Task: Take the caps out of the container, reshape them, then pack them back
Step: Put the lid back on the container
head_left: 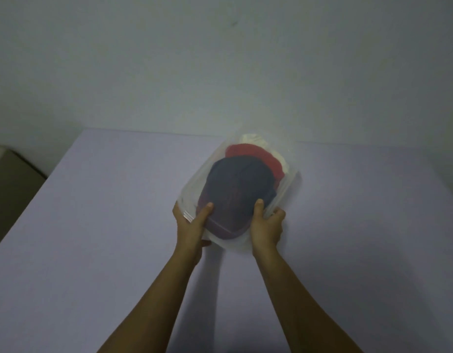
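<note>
A clear plastic container (290,186) lies on the pale table, tilted toward me. Inside it a dark blue cap (235,189) sits in front, a red cap (256,155) behind it and a white cap (253,138) at the far end. My left hand (192,222) grips the container's near left corner, thumb on top over the blue cap. My right hand (267,225) grips the near right corner, thumb also pressed on the top face. I cannot tell whether a lid covers the caps.
The pale table (105,225) stretches wide around the container and meets a plain wall (220,59) at the back. A dark box or piece of furniture (11,184) stands off the table's left edge.
</note>
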Available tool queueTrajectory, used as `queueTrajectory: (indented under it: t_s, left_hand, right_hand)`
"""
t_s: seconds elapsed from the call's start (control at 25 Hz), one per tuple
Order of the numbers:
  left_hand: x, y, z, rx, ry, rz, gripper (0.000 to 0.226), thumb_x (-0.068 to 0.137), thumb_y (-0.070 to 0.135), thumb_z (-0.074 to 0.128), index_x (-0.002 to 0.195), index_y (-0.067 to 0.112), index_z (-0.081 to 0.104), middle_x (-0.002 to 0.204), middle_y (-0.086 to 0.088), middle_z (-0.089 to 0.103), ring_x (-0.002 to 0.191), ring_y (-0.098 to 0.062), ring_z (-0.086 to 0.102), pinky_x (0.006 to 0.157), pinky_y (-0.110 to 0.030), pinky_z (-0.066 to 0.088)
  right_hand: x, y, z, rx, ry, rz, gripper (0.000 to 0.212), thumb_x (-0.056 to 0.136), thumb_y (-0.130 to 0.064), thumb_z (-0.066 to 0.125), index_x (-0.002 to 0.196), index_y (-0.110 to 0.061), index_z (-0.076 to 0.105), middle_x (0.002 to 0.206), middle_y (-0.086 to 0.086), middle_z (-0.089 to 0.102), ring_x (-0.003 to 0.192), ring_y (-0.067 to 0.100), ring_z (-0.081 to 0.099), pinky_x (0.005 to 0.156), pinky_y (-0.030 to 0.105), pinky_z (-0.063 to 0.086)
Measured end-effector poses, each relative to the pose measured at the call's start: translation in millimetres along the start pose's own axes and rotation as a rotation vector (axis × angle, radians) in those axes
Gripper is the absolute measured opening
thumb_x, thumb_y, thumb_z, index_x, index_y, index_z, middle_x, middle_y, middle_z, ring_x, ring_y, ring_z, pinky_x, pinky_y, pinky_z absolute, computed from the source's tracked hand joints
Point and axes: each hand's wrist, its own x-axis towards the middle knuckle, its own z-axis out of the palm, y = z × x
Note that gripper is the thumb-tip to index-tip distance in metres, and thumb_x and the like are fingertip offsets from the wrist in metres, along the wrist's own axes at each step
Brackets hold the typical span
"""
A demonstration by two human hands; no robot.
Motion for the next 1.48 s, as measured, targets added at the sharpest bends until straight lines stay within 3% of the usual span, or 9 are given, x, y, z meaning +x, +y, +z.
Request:
queueTrajectory:
  t_s: [0.24, 0.4, 0.56, 0.68, 0.84, 0.96, 1.12, 1.32, 1.48]
  left_hand:
    - [33.7, 23.1, 33.8, -0.001, -0.069, -0.077, 0.068, 0.076, 0.022, 0.071, 0.129, 0.036, 0.031, 0.124, -0.003, 0.046, 0.104, -0.032, 0.051, 0.057, -0.052, 0.056]
    - [61.4, 24.2, 57.0, 0.08, -0.154, -0.162, 0.073, 0.072, 0.023, 0.074, 0.132, 0.034, 0.033, 0.127, -0.007, 0.047, 0.109, -0.038, 0.05, 0.067, -0.067, 0.051]
    - [87.8, 29.5, 74.1, 0.165, -0.236, -0.219, 0.081, 0.061, 0.028, 0.075, 0.129, 0.037, 0.033, 0.125, -0.009, 0.048, 0.109, -0.04, 0.052, 0.068, -0.068, 0.05]
    - [117.6, 43.4, 84.2, 0.266, -0.29, -0.207, 0.075, 0.065, 0.029, 0.074, 0.127, 0.037, 0.033, 0.123, -0.007, 0.049, 0.107, -0.039, 0.054, 0.069, -0.066, 0.052]
    - [150.8, 52.4, 99.9, 0.373, -0.414, -0.182, 0.064, 0.067, 0.027, 0.074, 0.121, 0.038, 0.042, 0.121, -0.009, 0.052, 0.107, -0.038, 0.056, 0.071, -0.062, 0.054]
    - [181.6, 51.6, 107.2, 0.444, -0.399, -0.198, 0.08, 0.065, 0.035, 0.078, 0.132, 0.033, 0.034, 0.125, -0.009, 0.05, 0.109, -0.039, 0.055, 0.074, -0.064, 0.053]
    - [221.3, 55.6, 123.4, 0.489, -0.265, -0.233, 0.069, 0.08, 0.029, 0.07, 0.132, 0.021, 0.025, 0.117, -0.009, 0.048, 0.101, -0.035, 0.057, 0.079, -0.056, 0.054]
    - [263.3, 58.1, 131.5, 0.415, -0.258, -0.216, 0.064, 0.083, 0.025, 0.068, 0.135, 0.011, 0.033, 0.125, -0.016, 0.049, 0.102, -0.036, 0.057, 0.077, -0.048, 0.055]
    - [290.4, 64.0, 142.6, 0.391, -0.249, -0.131, 0.051, 0.085, 0.024, 0.065, 0.129, 0.006, 0.046, 0.111, -0.015, 0.061, 0.098, -0.035, 0.061, 0.073, -0.042, 0.054]
  right_hand:
    - [26.6, -5.4, -21.4, 0.039, -0.002, 0.078, 0.05, 0.084, -0.046, 0.062, 0.109, -0.011, 0.036, 0.104, 0.007, 0.056, 0.084, 0.027, 0.056, 0.08, 0.039, 0.052]
    - [62.1, -3.9, -42.0, 0.06, -0.068, 0.08, 0.057, 0.074, -0.041, 0.075, 0.108, -0.013, 0.039, 0.105, 0.004, 0.056, 0.089, 0.025, 0.059, 0.078, 0.037, 0.052]
    - [102.8, -3.8, -58.8, 0.393, -0.17, 0.246, 0.047, 0.072, -0.042, 0.077, 0.107, -0.018, 0.057, 0.108, 0.002, 0.063, 0.098, 0.026, 0.064, 0.073, 0.038, 0.057]
    - [139.8, -13.3, -70.9, 0.513, -0.19, 0.39, 0.083, 0.073, -0.055, 0.07, 0.138, -0.02, 0.033, 0.126, 0.005, 0.055, 0.099, 0.031, 0.064, 0.059, 0.035, 0.058]
    - [190.1, -16.7, -81.0, 0.486, -0.112, 0.381, 0.088, 0.083, -0.042, 0.067, 0.146, -0.035, 0.007, 0.143, 0.008, 0.037, 0.115, 0.037, 0.053, 0.077, 0.048, 0.055]
    - [210.5, -12.2, -77.7, 0.494, -0.105, 0.318, 0.076, 0.089, -0.022, 0.064, 0.146, -0.031, 0.015, 0.142, 0.009, 0.039, 0.107, 0.027, 0.055, 0.073, 0.041, 0.054]
    - [233.6, -12.1, -54.7, 0.507, -0.038, 0.266, 0.074, 0.088, -0.017, 0.065, 0.145, -0.025, 0.02, 0.14, 0.01, 0.04, 0.111, 0.03, 0.055, 0.076, 0.041, 0.054]
    - [250.5, -17.2, -22.8, 0.536, 0.025, 0.263, 0.078, 0.084, -0.015, 0.069, 0.142, -0.027, 0.019, 0.128, 0.005, 0.038, 0.104, 0.023, 0.051, 0.079, 0.043, 0.055]
    - [264.5, -21.8, -5.7, 0.579, 0.014, 0.241, 0.082, 0.083, -0.014, 0.07, 0.143, -0.029, 0.017, 0.124, 0.001, 0.037, 0.106, 0.022, 0.051, 0.076, 0.041, 0.054]
